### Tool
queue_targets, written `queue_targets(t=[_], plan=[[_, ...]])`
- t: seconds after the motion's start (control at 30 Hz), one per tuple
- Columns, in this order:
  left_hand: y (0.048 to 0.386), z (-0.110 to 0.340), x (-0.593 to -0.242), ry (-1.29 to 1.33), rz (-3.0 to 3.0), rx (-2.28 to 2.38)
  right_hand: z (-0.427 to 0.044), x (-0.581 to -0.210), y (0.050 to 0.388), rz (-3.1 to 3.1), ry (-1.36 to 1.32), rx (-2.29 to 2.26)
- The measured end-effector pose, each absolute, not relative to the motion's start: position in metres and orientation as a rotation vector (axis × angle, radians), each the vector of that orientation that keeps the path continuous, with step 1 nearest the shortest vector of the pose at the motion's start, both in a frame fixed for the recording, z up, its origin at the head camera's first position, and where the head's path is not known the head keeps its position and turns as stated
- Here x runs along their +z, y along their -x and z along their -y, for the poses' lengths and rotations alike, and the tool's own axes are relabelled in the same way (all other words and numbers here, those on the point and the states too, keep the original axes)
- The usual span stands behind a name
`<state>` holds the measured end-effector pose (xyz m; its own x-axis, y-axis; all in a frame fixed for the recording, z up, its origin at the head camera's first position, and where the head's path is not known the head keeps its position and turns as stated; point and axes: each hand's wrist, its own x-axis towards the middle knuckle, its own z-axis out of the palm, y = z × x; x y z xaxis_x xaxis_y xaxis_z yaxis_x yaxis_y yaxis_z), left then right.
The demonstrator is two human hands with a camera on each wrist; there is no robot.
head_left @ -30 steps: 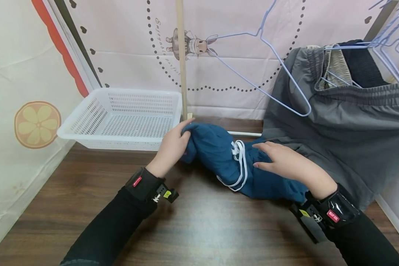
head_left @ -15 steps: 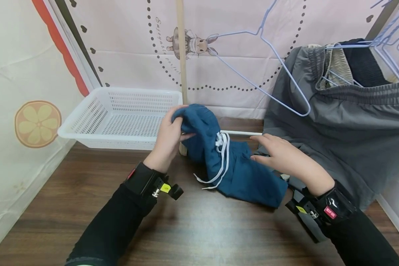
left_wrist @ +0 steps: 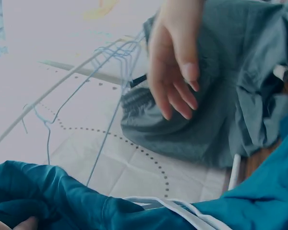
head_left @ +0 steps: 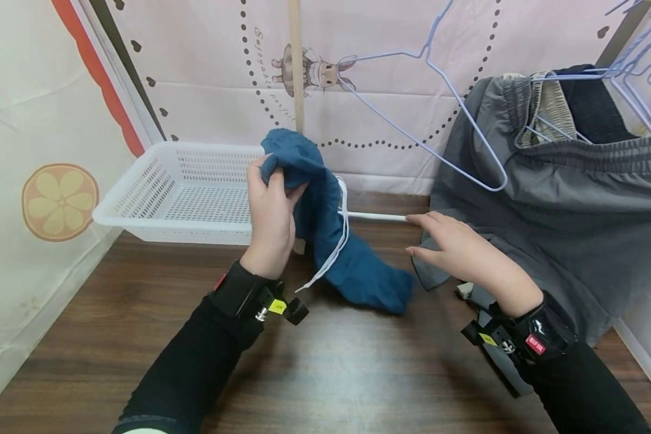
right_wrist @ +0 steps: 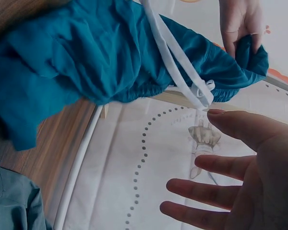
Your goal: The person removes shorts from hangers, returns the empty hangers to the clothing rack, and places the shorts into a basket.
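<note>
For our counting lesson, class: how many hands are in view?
2: the left hand grips the blue garment; the right hand, holding nothing, is in front of the grey garment.

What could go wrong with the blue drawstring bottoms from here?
Slip: only the left hand grips the blue drawstring bottoms, near one end; the right hand isn't supporting them.
Snag: the loose white drawstring might catch, perhaps on the white perforated basket close by.
</note>
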<state>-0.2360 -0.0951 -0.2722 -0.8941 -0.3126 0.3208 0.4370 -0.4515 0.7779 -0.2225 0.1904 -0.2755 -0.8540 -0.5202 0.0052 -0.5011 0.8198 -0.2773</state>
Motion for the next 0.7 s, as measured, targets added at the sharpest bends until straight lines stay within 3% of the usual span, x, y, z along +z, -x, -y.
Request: queue_targets(t=[0.3,0.7], plan=[[0.222,0.084,-0.295,0.303,1.815,-2.074,-0.190,-0.275,0.221,-2.919,0.794,-0.423],[0.221,0.078,-0.327,0.713,2.423,-1.586,-0.193,-0.283,0.222,-2.915,0.799,-0.424]])
